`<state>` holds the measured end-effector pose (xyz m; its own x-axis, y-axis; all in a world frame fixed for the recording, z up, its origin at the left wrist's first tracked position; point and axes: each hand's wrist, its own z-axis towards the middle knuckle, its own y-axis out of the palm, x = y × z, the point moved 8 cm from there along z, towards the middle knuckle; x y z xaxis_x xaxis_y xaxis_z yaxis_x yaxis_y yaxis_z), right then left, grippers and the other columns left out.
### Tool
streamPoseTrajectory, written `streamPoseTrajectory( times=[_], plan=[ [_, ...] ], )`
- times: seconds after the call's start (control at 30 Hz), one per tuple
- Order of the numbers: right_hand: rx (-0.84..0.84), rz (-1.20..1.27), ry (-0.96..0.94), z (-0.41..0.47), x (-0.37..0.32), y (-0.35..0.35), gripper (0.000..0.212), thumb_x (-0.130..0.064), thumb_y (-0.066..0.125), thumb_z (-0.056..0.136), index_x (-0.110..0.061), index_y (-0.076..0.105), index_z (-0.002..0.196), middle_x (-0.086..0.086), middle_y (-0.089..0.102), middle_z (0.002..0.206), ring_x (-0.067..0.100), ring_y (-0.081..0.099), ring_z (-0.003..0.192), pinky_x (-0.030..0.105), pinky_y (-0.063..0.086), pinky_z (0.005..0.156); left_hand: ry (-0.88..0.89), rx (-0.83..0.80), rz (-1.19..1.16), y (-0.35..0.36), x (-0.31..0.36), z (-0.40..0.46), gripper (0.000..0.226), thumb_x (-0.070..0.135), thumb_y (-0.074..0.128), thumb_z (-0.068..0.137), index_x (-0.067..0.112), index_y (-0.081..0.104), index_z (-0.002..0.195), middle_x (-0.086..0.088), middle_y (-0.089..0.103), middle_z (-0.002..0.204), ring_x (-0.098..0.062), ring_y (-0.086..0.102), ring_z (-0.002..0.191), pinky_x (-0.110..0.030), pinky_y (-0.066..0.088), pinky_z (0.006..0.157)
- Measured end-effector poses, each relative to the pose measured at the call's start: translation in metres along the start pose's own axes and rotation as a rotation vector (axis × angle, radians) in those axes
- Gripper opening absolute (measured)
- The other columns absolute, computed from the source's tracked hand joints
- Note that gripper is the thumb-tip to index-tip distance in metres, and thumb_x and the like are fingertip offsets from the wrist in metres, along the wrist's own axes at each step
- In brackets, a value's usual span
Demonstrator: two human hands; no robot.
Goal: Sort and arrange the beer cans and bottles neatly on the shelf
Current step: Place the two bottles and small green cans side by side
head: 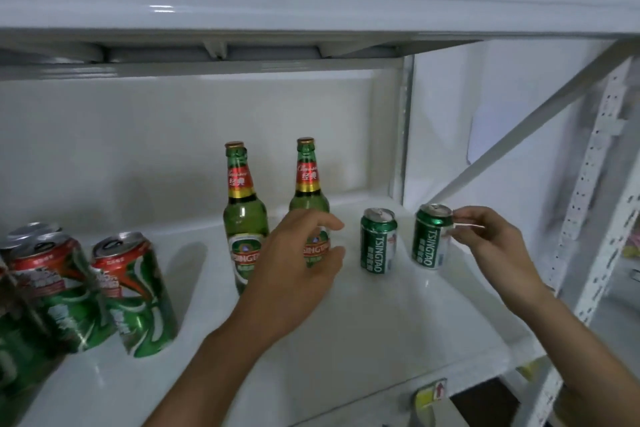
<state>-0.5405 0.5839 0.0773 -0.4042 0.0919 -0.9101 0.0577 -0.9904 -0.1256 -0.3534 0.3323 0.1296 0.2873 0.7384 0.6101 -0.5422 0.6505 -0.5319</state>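
Two green glass beer bottles stand upright on the white shelf (398,322). My left hand (301,263) curls around the lower body of the right bottle (308,184); the left bottle (244,211) stands free beside it. To the right stand two small green Tsingtao cans. My right hand (485,239) grips the right can (429,239) with its fingertips at the rim and side. The left small can (377,241) stands untouched between my hands.
Several taller green-and-red cans (138,295) crowd the shelf's left end, some cut off by the frame. Another shelf board (311,3) hangs close overhead. A perforated white upright (588,184) and a diagonal brace bound the right side. A cardboard box (433,399) sits below.
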Motion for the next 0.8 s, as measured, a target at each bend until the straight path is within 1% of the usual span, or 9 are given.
streamPoseTrajectory(
  times=[0.07, 0.17, 0.23, 0.33, 0.4, 0.53, 0.63, 0.73, 0.8],
  plan=[
    [-0.018, -0.003, 0.023, 0.012, 0.011, -0.009, 0.026, -0.001, 0.065, 0.090, -0.018, 0.065, 0.110, -0.006, 0.068, 0.109, 0.014, 0.064, 0.099, 0.025, 0.046, 0.080, -0.035, -0.052, -0.037, 0.024, -0.003, 0.009, 0.027, 0.020, 0.070, 0.093, 0.034, 0.065, 0.115, 0.021, 0.060, 0.120, 0.003, 0.057, 0.117, -0.024, 0.050, 0.098],
    [-0.061, -0.057, 0.044, 0.036, 0.031, -0.013, 0.038, -0.009, 0.068, 0.089, -0.022, 0.061, 0.125, -0.003, 0.060, 0.126, 0.021, 0.058, 0.114, 0.030, 0.044, 0.085, -0.122, -0.079, -0.049, 0.061, -0.008, 0.030, 0.031, 0.014, 0.064, 0.097, 0.038, 0.063, 0.116, 0.020, 0.056, 0.128, 0.003, 0.052, 0.123, -0.023, 0.047, 0.100],
    [-0.140, -0.091, 0.053, 0.047, 0.044, -0.007, 0.047, -0.016, 0.070, 0.090, -0.024, 0.054, 0.134, -0.003, 0.054, 0.134, 0.020, 0.054, 0.121, 0.029, 0.041, 0.088, -0.149, -0.049, -0.032, 0.083, -0.012, 0.045, 0.035, 0.010, 0.063, 0.097, 0.039, 0.063, 0.116, 0.016, 0.054, 0.129, -0.002, 0.052, 0.123, -0.023, 0.047, 0.098],
    [-0.278, -0.139, 0.059, 0.058, 0.053, 0.006, 0.058, -0.023, 0.070, 0.092, -0.022, 0.044, 0.144, 0.000, 0.047, 0.141, 0.019, 0.048, 0.127, 0.026, 0.043, 0.086, -0.175, -0.064, 0.031, 0.112, -0.018, 0.062, 0.039, 0.007, 0.062, 0.097, 0.032, 0.061, 0.127, 0.016, 0.051, 0.128, -0.001, 0.047, 0.121, -0.019, 0.038, 0.102],
    [-0.337, -0.122, 0.070, 0.064, 0.056, 0.011, 0.061, -0.025, 0.072, 0.091, -0.022, 0.042, 0.144, 0.001, 0.048, 0.141, 0.020, 0.049, 0.128, 0.026, 0.045, 0.085, -0.231, -0.050, 0.057, 0.122, -0.026, 0.068, 0.042, 0.009, 0.063, 0.096, 0.029, 0.059, 0.133, 0.012, 0.048, 0.131, -0.002, 0.044, 0.122, -0.021, 0.035, 0.107],
    [-0.399, -0.151, 0.056, 0.072, 0.055, 0.014, 0.065, -0.035, 0.077, 0.087, -0.023, 0.045, 0.142, 0.000, 0.052, 0.139, 0.020, 0.054, 0.123, 0.033, 0.048, 0.093, -0.291, -0.047, 0.098, 0.133, -0.040, 0.070, 0.050, 0.011, 0.064, 0.096, 0.030, 0.053, 0.141, 0.006, 0.045, 0.140, -0.002, 0.040, 0.124, -0.024, 0.036, 0.108],
    [-0.396, -0.177, 0.050, 0.075, 0.053, 0.013, 0.062, -0.036, 0.078, 0.085, -0.020, 0.050, 0.138, 0.002, 0.053, 0.136, 0.021, 0.056, 0.117, 0.029, 0.044, 0.088, -0.311, -0.056, 0.129, 0.135, -0.049, 0.075, 0.055, 0.019, 0.066, 0.097, 0.034, 0.048, 0.146, 0.004, 0.044, 0.143, -0.004, 0.039, 0.128, -0.028, 0.035, 0.114],
    [-0.424, -0.198, 0.041, 0.078, 0.052, 0.013, 0.062, -0.034, 0.078, 0.086, -0.018, 0.050, 0.139, 0.002, 0.056, 0.132, 0.022, 0.058, 0.114, 0.025, 0.043, 0.085, -0.353, -0.038, 0.056, 0.136, -0.054, 0.079, 0.052, 0.024, 0.067, 0.097, 0.034, 0.051, 0.145, 0.003, 0.048, 0.144, -0.010, 0.050, 0.127, -0.032, 0.042, 0.113],
    [-0.443, -0.201, 0.026, 0.078, 0.051, 0.012, 0.043, -0.032, 0.076, 0.089, -0.022, 0.056, 0.126, 0.000, 0.059, 0.122, 0.020, 0.059, 0.107, 0.016, 0.042, 0.074, -0.351, -0.046, -0.012, 0.139, -0.055, 0.079, 0.050, 0.023, 0.068, 0.097, 0.032, 0.054, 0.143, 0.003, 0.056, 0.143, -0.014, 0.062, 0.122, -0.035, 0.050, 0.107]
  ],
)
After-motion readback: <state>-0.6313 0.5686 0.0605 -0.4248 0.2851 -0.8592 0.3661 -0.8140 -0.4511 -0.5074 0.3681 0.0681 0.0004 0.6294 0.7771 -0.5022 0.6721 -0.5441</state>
